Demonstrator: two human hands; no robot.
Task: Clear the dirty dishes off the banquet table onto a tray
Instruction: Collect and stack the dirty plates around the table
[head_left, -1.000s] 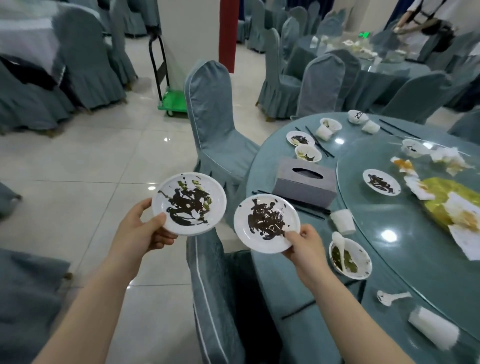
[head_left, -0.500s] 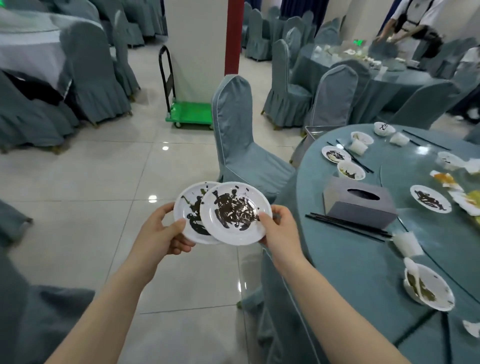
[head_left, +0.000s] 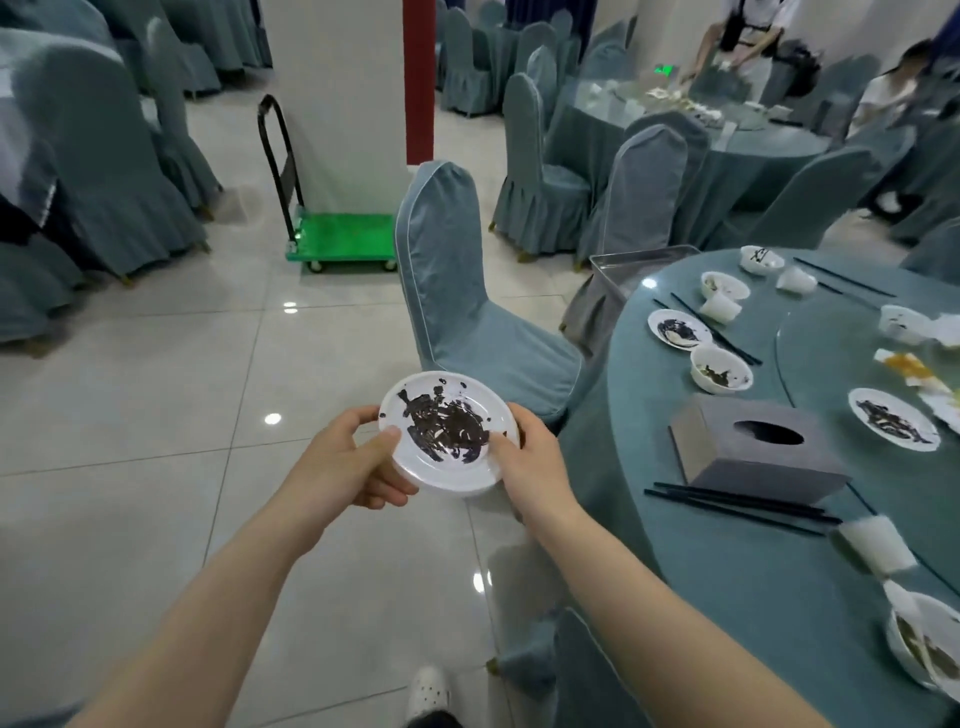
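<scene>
The round banquet table (head_left: 753, 582) under its blue-grey cloth fills the right of the room, with a glass turntable (head_left: 852, 364) set on it toward the far right. A covered chair (head_left: 457, 291) stands just off the table's edge, its back to the white pillar (head_left: 337, 93), and a green platform trolley (head_left: 345, 236) sits on the tiled floor against that pillar. A metal tray (head_left: 623, 275) shows at the table's far rim, partly hidden behind the chair and the cloth. On the table lie a grey tissue box (head_left: 748, 457), a pair of black chopsticks (head_left: 737, 506) just in front of it, a soiled bowl (head_left: 721, 369) beyond the box, a small smeared plate (head_left: 678, 328) next to that bowl, and another smeared plate (head_left: 896, 418) on the turntable. Out over the floor, clear of the table, the stacked dirty plates (head_left: 447, 434) are held level between both hands, dark sauce on the top one and a second rim showing beneath. The left hand (head_left: 348, 465) grips the stack's left edge, thumb on top and fingers curled under; the right hand (head_left: 535, 465) pinches the right edge, thumb on the rim.
</scene>
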